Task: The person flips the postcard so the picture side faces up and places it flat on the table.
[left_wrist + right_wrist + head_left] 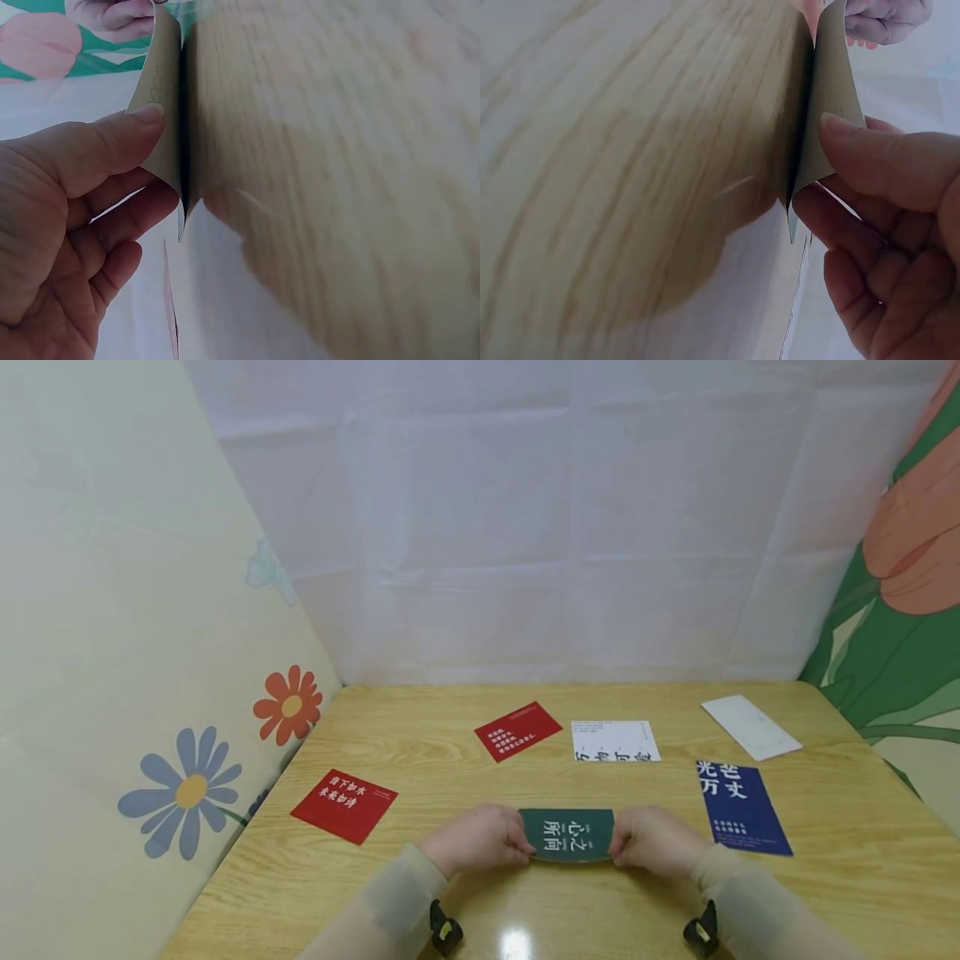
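Both hands hold a dark green card (567,837) with white characters, low over the front middle of the table. The left hand (480,842) pinches its left end and the right hand (660,841) pinches its right end. The card's near edge bows slightly downward between them. In the left wrist view, the thumb of the left hand (82,187) presses the card's pale back (159,82), which carries faint marks. From the right wrist, the right hand (900,217) shows its thumb on the same pale side (832,94). Most of the green face is hidden in both wrist views.
On the wooden table (435,735) lie a red card (345,806) at left, another red card (517,731) and a white printed card (615,741) behind the hands, a blank white card (752,727) back right, and a blue card (745,807) right of the right hand.
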Available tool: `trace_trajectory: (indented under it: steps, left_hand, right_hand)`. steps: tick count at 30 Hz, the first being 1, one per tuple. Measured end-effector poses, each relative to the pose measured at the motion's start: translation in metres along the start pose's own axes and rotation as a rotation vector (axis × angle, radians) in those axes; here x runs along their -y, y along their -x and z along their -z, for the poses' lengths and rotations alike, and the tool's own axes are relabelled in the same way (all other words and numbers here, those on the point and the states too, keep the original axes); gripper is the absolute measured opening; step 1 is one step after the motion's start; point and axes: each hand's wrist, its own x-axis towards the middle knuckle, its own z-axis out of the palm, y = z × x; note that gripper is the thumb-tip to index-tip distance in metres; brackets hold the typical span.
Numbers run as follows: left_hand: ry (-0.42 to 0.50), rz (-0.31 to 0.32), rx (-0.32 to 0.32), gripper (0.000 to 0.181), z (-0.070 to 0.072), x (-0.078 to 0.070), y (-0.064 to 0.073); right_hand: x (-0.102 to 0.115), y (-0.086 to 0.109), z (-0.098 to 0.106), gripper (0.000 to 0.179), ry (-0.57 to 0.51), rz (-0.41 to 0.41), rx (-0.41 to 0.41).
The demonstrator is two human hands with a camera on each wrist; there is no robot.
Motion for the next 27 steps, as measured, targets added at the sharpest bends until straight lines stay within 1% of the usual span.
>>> trace_trajectory:
  steps: [6,13,18,22,27]
  left_hand:
    - [-0.042,-0.018,0.019,0.013,-0.0026,0.0002,-0.0011]
    - [-0.047,-0.021,0.039,0.013,-0.0044,0.0017,-0.0024]
    - [-0.053,-0.036,0.047,0.014,-0.0036,0.0007,-0.0018]
    - [-0.049,-0.022,0.06,0.018,-0.0033,-0.0001,-0.0008]
    - [-0.051,-0.016,0.062,0.02,-0.0032,-0.0006,-0.0007]
  right_hand:
    - [-0.0026,0.0003,-0.0007,0.016,0.045,0.056,0.011]
    - [-0.0043,0.0002,-0.0004,0.016,0.08,0.111,0.043]
    - [-0.0043,0.0007,-0.001,0.014,0.129,0.103,0.065]
    - [-0.004,0.0019,-0.0016,0.012,0.154,0.086,0.076]
    - [-0.0048,0.004,-0.002,0.01,0.175,0.123,0.064]
